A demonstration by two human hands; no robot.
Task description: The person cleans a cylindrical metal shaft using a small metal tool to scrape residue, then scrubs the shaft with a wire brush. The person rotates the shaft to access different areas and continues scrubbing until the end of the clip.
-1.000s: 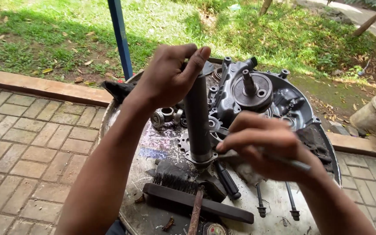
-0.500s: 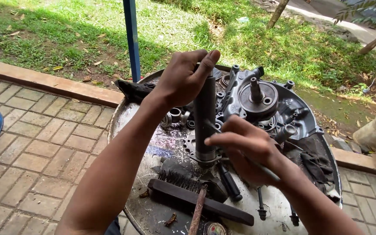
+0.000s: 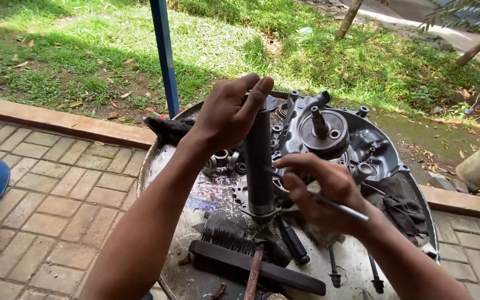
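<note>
Two bare hands are set on a dark steel shaft above a round, oil-stained metal tray.

Upright near the tray's [image 3: 156,161] middle, the smooth cylindrical shaft [image 3: 259,161] is gripped at its top by the left hand [image 3: 226,114], fingers curled over the end. A thin, bright metal rod [image 3: 334,204] is pinched in the right hand [image 3: 320,191], its fingertips drawn together just beside the shaft's lower half. At the foot of the shaft a toothed sprocket [image 3: 242,195] is seen. Behind lies a cast grey engine case [image 3: 356,141] with a round flywheel [image 3: 322,132] and stub axle. A wire brush [image 3: 251,260] with a long dark block and stiff bristles rests in front, with black bolts [image 3: 333,266] beside it.
</note>
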